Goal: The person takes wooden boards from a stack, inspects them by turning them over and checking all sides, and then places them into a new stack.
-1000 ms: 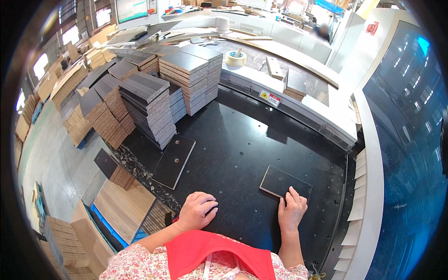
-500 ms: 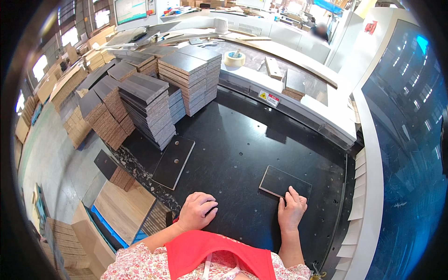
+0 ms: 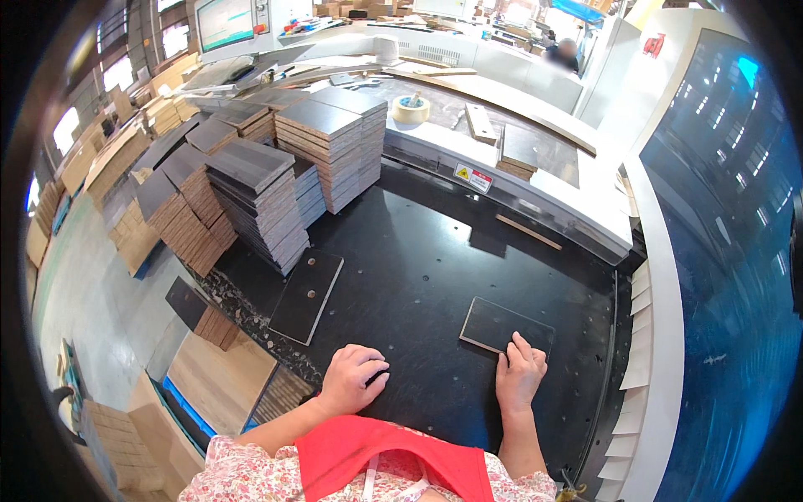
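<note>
Along the left edge of the black table (image 3: 401,293), stacks of boards (image 3: 255,197) crowded the surface, and the two-holed board (image 3: 308,297) lay flat just in front of them. The left hand (image 3: 355,381) sat at the near side with its fingers curled inward; whether it held something I could not tell. Bare tabletop stretched between that hand and the right-hand board (image 3: 506,325), and back toward a thin strip (image 3: 529,232) near the far edge. The right hand (image 3: 522,368) had its fingertips on that board's near side, the board flat on the table; whether they gripped it or only rested there was unclear. Pale flaps (image 3: 626,393) bordered the right side.

As for writing, the monitor's (image 3: 225,23) text was too small to read; a yellow-and-red warning label (image 3: 473,177) marked the machine's front, and a red emblem (image 3: 652,45) its white housing.
</note>
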